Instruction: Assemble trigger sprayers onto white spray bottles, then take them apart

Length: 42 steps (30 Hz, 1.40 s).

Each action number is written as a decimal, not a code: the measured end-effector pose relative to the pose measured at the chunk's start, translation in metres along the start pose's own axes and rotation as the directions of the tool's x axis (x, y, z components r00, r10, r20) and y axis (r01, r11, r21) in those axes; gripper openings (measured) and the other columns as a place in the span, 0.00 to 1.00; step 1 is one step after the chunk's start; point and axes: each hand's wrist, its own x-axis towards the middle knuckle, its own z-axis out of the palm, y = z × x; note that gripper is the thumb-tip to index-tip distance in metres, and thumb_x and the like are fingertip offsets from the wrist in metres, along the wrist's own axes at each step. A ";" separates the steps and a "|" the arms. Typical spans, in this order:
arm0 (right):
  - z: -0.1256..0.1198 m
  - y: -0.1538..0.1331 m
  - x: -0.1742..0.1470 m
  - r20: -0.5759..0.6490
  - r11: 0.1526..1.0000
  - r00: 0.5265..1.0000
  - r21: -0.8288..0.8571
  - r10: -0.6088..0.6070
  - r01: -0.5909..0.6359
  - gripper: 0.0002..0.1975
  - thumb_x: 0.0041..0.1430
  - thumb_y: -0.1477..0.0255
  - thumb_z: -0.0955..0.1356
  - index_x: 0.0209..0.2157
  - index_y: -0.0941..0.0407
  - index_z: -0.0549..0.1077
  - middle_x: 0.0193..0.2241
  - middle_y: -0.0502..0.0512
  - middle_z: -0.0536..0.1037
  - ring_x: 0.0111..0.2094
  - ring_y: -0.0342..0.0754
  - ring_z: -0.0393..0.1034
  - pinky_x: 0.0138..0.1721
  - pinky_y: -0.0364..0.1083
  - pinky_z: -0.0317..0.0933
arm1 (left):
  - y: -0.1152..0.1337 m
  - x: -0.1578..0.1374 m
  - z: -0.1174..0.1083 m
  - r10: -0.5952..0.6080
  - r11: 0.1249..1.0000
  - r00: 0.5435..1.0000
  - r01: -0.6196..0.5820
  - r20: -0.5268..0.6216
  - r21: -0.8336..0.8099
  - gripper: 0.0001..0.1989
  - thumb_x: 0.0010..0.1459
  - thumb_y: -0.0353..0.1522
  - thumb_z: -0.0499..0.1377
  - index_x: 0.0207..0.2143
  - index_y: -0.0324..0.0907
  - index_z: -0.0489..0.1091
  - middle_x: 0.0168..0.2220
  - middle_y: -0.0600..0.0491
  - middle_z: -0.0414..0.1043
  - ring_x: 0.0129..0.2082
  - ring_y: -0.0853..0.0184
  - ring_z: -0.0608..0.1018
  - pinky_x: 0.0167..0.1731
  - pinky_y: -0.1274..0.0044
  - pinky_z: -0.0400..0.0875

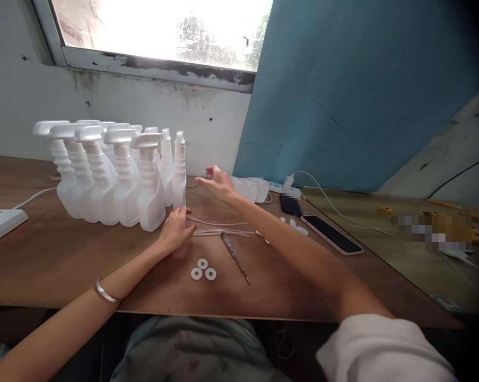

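"When scanning the desk (151, 292), where to find the white spray bottles (149, 207)?"

"Standing upright, clustered left of centre, just beside the left hand (176, 228)."

"Gripping anything with that?"

"Cannot tell; loosely curled, close to the thin tubes (209, 232)."

"And with the right hand (217, 184)?"

"Released, loosely spread, raised over the desk's far side."

Left hand (176, 231) and right hand (218, 184) both bare, no gloves; one bright silver bangle (106, 291), a narrow curved band, on the left forearm, lower left of frame. Loose, creased off-white sleeve (382, 350) on the right arm, lower right, its edge leaving the forearm uncovered. Lap garment (163, 345), bottom centre: dull grey-green, wrinkled cloth bearing a small red flower motif (193, 364), further detail too dark to read.
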 end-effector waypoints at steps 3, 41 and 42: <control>0.019 -0.021 0.046 -0.014 0.968 0.991 0.219 0.133 -0.127 0.38 0.40 0.57 0.70 0.50 0.62 0.60 0.50 0.65 0.66 0.49 0.54 0.62 0.47 0.50 0.58 | 0.001 0.000 -0.003 0.012 1.000 0.999 -0.012 -0.033 -0.005 0.14 0.49 0.30 0.53 0.40 0.36 0.64 0.41 0.44 0.67 0.44 0.57 0.70 0.45 0.68 0.64; -0.071 0.051 -0.069 0.064 0.082 0.780 0.986 0.622 -0.145 0.10 0.55 0.61 0.63 0.28 0.54 0.62 0.27 0.49 0.75 0.23 0.39 0.68 0.16 0.36 0.61 | 0.025 0.000 -0.042 0.104 0.337 0.976 0.145 0.190 -0.930 0.34 0.51 0.37 0.49 0.61 0.51 0.41 0.48 0.51 0.67 0.41 0.63 0.75 0.42 0.67 0.70; -0.070 0.055 -0.068 0.056 0.068 0.771 0.990 0.634 -0.127 0.10 0.55 0.61 0.63 0.29 0.54 0.61 0.26 0.49 0.75 0.23 0.39 0.68 0.15 0.35 0.60 | 0.025 -0.001 -0.039 0.135 0.423 0.978 0.086 0.156 -0.902 0.38 0.50 0.36 0.52 0.61 0.53 0.38 0.50 0.51 0.65 0.43 0.62 0.74 0.43 0.67 0.69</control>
